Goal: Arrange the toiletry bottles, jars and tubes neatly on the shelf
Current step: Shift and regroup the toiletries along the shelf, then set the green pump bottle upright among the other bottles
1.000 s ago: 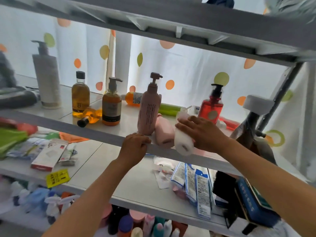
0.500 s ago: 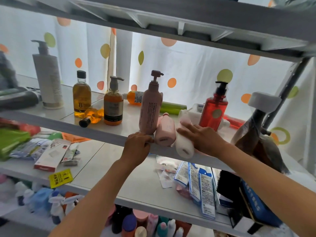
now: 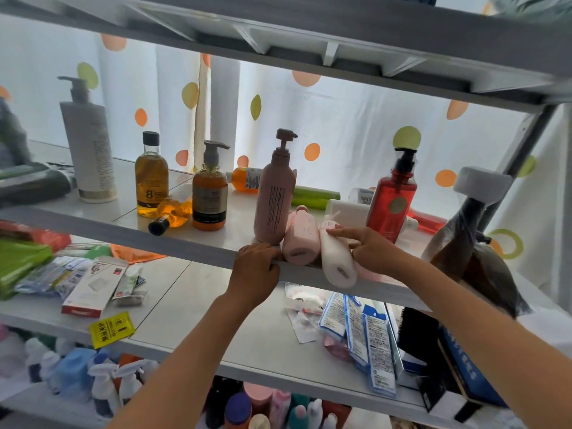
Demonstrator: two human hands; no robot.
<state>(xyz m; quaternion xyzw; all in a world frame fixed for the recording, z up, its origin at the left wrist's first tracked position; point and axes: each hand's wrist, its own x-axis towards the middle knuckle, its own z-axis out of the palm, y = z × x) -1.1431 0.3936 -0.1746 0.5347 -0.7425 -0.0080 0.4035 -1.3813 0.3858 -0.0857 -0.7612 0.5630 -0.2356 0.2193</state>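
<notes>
On the grey-edged middle shelf [image 3: 198, 243] a white bottle [image 3: 335, 261] lies on its side, its base overhanging the front edge. My right hand [image 3: 371, 250] is at its right side, index finger stretched out onto its upper end. Beside it on the left lies a small pink bottle [image 3: 301, 239], and next to that stands a tall pink pump bottle [image 3: 274, 202]. My left hand [image 3: 257, 264] grips the shelf's front edge just below the pink pump bottle. A red pump bottle [image 3: 391, 202] stands behind my right hand.
Further left stand an amber pump bottle [image 3: 210, 199], an amber black-capped bottle [image 3: 151, 181] and a tall white pump bottle [image 3: 89, 150]; a small amber bottle [image 3: 171, 213] lies tipped over. A brown pouch [image 3: 458, 243] leans at the right. Boxes and packets [image 3: 89, 286] cover the lower shelf.
My right hand has slid off the top of the white bottle to its right side, leaving the index finger on it. The left hand has stayed on the shelf edge.
</notes>
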